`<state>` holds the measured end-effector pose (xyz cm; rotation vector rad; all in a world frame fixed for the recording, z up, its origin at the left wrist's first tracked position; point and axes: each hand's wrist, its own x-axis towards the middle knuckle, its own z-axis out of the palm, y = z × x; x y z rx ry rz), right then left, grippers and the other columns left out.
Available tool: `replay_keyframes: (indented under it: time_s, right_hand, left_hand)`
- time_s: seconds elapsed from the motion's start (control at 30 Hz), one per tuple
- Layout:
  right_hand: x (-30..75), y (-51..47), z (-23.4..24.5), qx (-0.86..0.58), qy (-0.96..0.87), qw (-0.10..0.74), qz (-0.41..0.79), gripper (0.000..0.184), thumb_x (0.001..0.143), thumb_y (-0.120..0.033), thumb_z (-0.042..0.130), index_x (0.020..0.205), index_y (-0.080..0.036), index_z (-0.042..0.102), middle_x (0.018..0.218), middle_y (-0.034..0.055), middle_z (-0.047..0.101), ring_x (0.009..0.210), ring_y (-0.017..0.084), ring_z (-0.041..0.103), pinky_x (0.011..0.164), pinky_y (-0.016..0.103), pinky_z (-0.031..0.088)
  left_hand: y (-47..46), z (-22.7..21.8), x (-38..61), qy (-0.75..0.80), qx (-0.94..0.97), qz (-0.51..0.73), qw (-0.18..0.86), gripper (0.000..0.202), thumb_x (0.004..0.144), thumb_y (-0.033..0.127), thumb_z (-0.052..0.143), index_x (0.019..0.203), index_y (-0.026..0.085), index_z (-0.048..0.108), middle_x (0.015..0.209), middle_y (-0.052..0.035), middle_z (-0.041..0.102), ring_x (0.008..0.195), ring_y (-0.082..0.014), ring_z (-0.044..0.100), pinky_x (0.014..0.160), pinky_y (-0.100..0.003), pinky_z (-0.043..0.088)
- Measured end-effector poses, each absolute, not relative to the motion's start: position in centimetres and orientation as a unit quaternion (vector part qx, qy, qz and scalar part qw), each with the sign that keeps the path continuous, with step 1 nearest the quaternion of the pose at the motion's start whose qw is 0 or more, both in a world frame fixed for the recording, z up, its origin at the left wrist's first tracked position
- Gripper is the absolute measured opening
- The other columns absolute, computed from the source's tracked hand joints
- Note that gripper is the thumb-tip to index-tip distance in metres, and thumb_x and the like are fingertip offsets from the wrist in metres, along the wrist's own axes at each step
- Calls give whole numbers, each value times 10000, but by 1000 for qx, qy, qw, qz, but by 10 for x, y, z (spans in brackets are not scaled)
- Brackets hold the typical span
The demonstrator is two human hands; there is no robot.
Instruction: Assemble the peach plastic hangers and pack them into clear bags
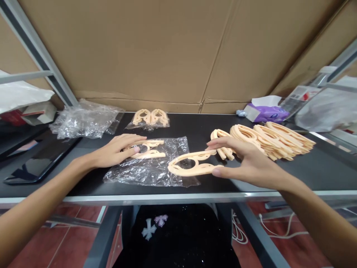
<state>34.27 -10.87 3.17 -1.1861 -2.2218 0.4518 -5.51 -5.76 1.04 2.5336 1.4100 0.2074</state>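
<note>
My right hand (245,162) grips a cream plastic folding hanger (192,169) by its two arm ends, between thumb and fingers. The hanger's rounded end points left, over the right edge of a clear plastic bag (156,171). My left hand (119,150) lies flat on that bag, fingers stretched out. Beneath it is another cream folding hanger (152,149), partly hidden by the fingers; it seems to be inside the bag. A pile of similar folded hangers (264,141) lies just beyond my right hand.
Behind the bag lies a clear packet with two cream hangers (150,118). Loose clear bags (86,119) are heaped at the back left, near a dark phone (41,160). A purple tissue pack (266,109) sits at the back right. Cardboard (145,52) walls the table's rear.
</note>
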Motion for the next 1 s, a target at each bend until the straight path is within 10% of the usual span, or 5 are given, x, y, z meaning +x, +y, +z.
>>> replay_keyframes:
  time_s: [0.53,0.73,1.0]
  right_hand:
    - [268,-105,30,-398,-866,196,230,320,787,-497,823,970,-254,724,1097,64,714,1121,292,578,1003,483,430]
    - [265,-107,27,-403,-868,173,232,348,794,-529,814,999,-260,731,1107,53,721,1122,291,560,1003,468,395]
    - [236,-114,20,-391,-879,173,210,315,806,-487,813,902,-216,686,965,56,721,1059,271,561,994,448,355]
  left_hand:
    - [-65,24,-61,469,853,76,216,820,894,802,505,1585,366,434,1730,-19,279,1536,-369,351,1199,-501,417]
    - [-70,32,-65,450,855,17,257,1091,687,767,788,1619,433,328,1758,-9,173,1598,-398,180,1273,-619,206]
    - [-70,29,-65,453,854,17,256,1091,682,737,814,1616,434,339,1755,-14,188,1601,-415,146,1265,-621,239]
